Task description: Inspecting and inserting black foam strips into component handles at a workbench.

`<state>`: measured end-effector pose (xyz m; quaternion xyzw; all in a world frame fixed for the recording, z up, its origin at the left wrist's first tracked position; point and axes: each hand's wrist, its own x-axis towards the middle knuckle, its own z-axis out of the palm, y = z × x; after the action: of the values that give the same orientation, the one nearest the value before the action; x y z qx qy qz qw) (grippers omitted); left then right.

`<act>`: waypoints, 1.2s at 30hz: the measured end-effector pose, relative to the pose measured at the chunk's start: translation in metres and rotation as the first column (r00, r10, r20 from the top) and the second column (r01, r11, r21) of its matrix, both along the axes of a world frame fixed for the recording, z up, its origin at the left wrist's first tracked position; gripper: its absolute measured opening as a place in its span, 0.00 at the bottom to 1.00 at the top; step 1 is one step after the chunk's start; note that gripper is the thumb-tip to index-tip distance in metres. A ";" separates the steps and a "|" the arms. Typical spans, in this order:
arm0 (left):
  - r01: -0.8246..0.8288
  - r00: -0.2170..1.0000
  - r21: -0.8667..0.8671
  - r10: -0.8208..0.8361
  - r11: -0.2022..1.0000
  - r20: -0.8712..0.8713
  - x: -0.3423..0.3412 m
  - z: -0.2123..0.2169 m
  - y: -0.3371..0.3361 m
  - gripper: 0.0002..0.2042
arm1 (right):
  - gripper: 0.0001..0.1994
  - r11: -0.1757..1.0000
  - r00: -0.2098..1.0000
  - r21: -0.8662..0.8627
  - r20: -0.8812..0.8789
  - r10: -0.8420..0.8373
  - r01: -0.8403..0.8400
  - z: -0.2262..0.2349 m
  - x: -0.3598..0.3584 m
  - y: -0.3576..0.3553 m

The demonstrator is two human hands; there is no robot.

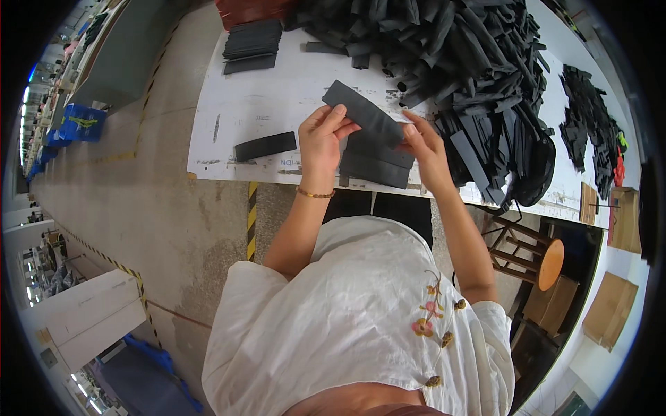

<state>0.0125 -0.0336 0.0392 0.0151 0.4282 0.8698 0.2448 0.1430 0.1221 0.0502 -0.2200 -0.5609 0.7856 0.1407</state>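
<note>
A flat black fabric strip (366, 114) is held up over the near edge of the white table (243, 111), tilted down to the right. My left hand (323, 135) pinches its lower left side between thumb and fingers. At the strip's right end, my right hand (424, 149) grips it, thumb on top. Beneath the strip, more flat black pieces (374, 166) lie at the table edge, partly hidden by it. Left of my left hand, a single black strip (265, 146) lies on the tabletop.
A neat stack of black strips (251, 45) sits far left, by a red bag (253, 10). A big heap of black pieces (444, 48) covers the back right, with flat strips (479, 149) nearer. A wooden stool (550, 263) stands at the right, and a blue crate (82, 123) far left.
</note>
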 end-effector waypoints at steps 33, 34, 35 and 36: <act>-0.466 0.606 -0.615 -0.277 0.636 -0.745 0.023 -0.058 -0.003 0.07 | 0.10 0.204 0.945 0.977 0.119 -0.304 -0.057 -0.041 0.058 0.003; -0.378 0.617 -0.580 -0.270 0.722 -0.739 0.014 -0.051 0.009 0.05 | 0.08 0.146 0.926 0.988 0.018 -0.376 0.040 -0.038 0.059 0.019; -0.379 0.575 -0.549 -0.275 0.745 -0.771 0.005 -0.042 0.024 0.05 | 0.07 0.063 0.917 0.997 -0.008 -0.400 0.036 -0.034 0.063 0.041; -0.359 0.567 -0.530 -0.272 0.768 -0.778 -0.005 -0.039 0.043 0.05 | 0.06 -0.022 0.906 0.999 -0.032 -0.422 0.025 -0.030 0.068 0.056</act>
<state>0.0077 0.0093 0.0003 0.3220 0.7594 0.5651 -0.0167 0.2111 0.1784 0.0199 -0.2561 -0.9150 0.0932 0.2976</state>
